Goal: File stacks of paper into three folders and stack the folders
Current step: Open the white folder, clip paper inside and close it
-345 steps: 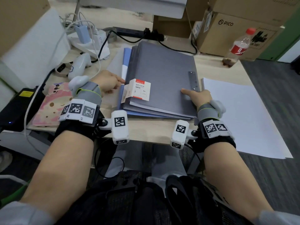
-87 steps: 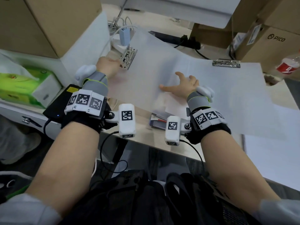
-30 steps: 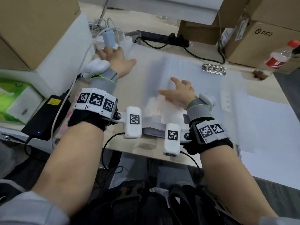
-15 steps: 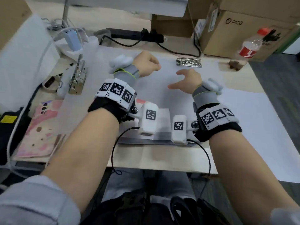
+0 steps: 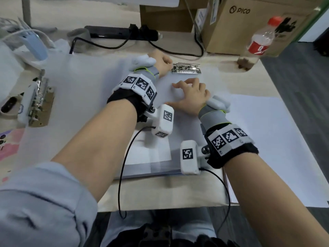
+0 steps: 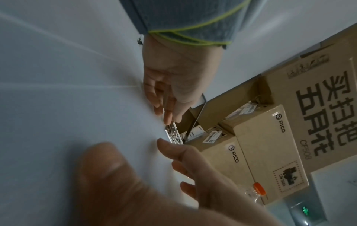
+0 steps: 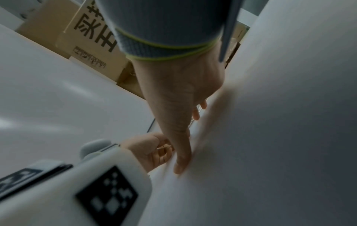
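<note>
My left hand (image 5: 161, 64) has crossed to the clip (image 5: 186, 68) at the far edge of the open folder (image 5: 92, 82) on the bench (image 5: 160, 191), its grip curled small on the lever end; half a second ago it hung closed short of it. My right hand (image 5: 192, 97) lies spread and flat on the paper (image 5: 178, 125) under the clip, having settled lower. The sheets are light, limp and slippery, so I judge they must be pinned by the palm and squared at the top edge; the clip is stiff and springy.

Bottle (image 5: 258, 41) stands right of the clip (image 5: 186, 68), before boxes (image 5: 249, 18).
</note>
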A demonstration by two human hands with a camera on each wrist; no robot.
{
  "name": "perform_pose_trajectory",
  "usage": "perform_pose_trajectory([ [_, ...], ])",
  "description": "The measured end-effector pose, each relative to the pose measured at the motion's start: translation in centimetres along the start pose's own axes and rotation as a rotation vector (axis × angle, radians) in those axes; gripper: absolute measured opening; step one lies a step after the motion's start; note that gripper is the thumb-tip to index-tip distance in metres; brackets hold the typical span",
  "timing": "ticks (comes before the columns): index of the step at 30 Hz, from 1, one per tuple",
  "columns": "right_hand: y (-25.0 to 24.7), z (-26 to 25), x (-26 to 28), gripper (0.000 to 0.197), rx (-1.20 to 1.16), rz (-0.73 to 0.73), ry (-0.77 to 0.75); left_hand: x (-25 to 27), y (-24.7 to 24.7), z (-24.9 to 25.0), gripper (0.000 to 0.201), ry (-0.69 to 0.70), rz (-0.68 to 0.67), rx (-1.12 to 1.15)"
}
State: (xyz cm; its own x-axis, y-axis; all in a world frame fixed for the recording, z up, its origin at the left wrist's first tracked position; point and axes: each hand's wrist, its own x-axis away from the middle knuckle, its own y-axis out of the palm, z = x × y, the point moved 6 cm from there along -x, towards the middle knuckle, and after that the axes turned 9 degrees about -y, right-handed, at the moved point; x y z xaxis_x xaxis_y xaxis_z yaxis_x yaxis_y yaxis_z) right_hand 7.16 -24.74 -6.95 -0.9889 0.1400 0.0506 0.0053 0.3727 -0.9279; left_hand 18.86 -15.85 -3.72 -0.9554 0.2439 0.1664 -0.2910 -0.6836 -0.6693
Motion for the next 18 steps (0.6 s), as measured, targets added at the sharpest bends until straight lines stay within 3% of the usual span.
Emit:
perform_pose_trajectory([
  [2,0.1,-0.2,0.2,0.068,0.001,0.008,-0.02,-0.7,0.0,-0.1,0.011,-0.007,0.013,0.023],
  [7,0.4,0.2,0.0,0.059,-0.029,-0.004,-0.007,-2.3,0.5,0.0,0.034,-0.016,-0.011,-0.014],
  [11,0.4,0.2,-0.1,0.055,-0.047,-0.016,-0.006,-3.1,0.4,0.7,0.026,-0.021,0.033,-0.16],
  [18,0.4,0.1,-0.2,0.051,-0.05,-0.026,0.004,-3.7,0.6,0.4,0.029,-0.009,-0.009,-0.254],
])
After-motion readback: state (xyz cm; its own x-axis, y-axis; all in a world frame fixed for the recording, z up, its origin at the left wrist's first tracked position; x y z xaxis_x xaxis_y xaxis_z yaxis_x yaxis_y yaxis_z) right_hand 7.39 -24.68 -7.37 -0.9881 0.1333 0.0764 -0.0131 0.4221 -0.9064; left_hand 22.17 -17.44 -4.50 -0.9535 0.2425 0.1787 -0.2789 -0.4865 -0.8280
